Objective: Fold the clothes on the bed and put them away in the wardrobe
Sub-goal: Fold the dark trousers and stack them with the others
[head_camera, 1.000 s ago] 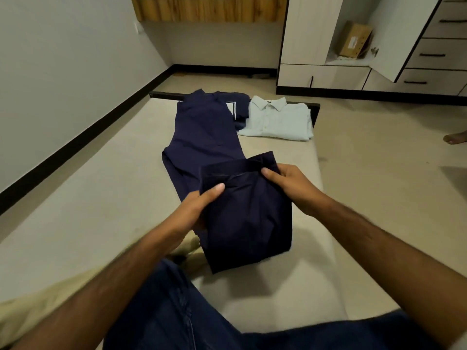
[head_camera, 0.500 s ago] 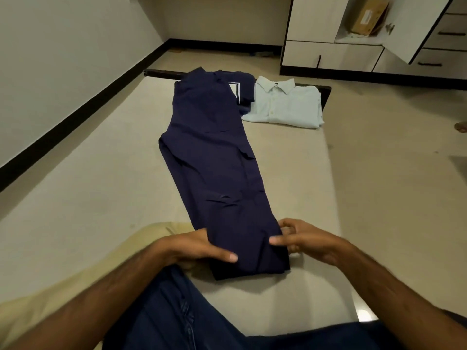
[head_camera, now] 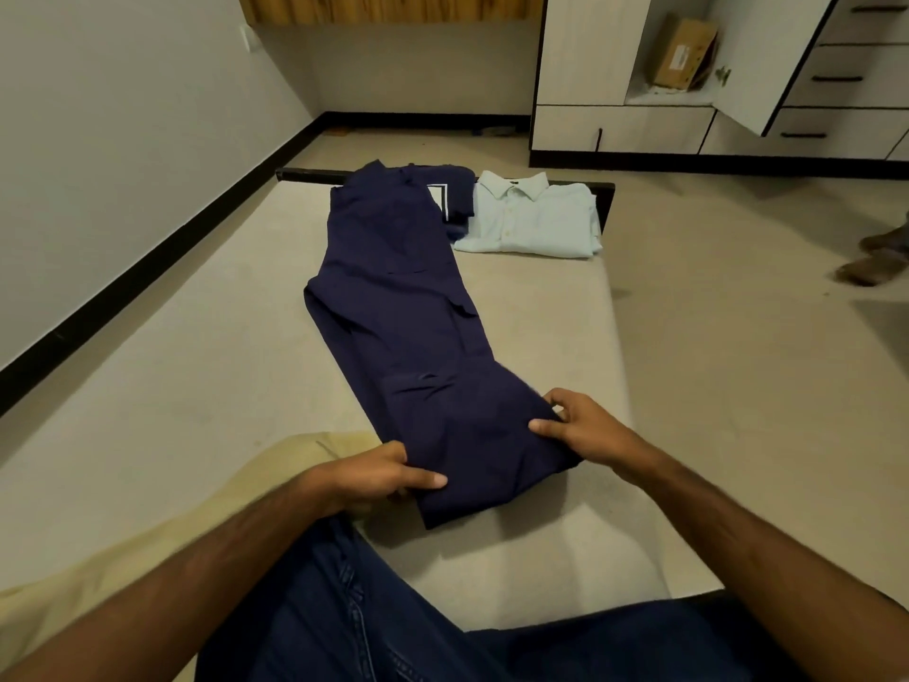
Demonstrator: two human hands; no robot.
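We're kneeling at the near end of the beige mattress bed [head_camera: 162, 366], and the long navy-blue fabric trousers [head_camera: 403, 327] lie stretched away from us toward twelve o'clock, flat on the mattress, their far end lapping over a dark folded garment with a white patch [head_camera: 445, 199]; our left hand [head_camera: 378, 477] pinches the near edge at seven o'clock of the cloth, thumb on top and fingers curled under, while our right hand [head_camera: 583, 430] nips the opposite edge at four o'clock between thumb and forefinger, the other fingers loosely bent; there's a small ripple in the cloth just ahead of our hands, so we'd judge it best to draw both edges taut and even before lifting, keep the two corners level, and carry the end straight up toward twelve so the fold lands square; the folded pale-green collared shirt [head_camera: 533, 221] sits at one o'clock, just beside the trousers' top, and we want to stay clear of it; the white wardrobe with its open door [head_camera: 747, 61] waits at two o'clock across the floor, a brown cardboard box [head_camera: 683, 51] on its shelf
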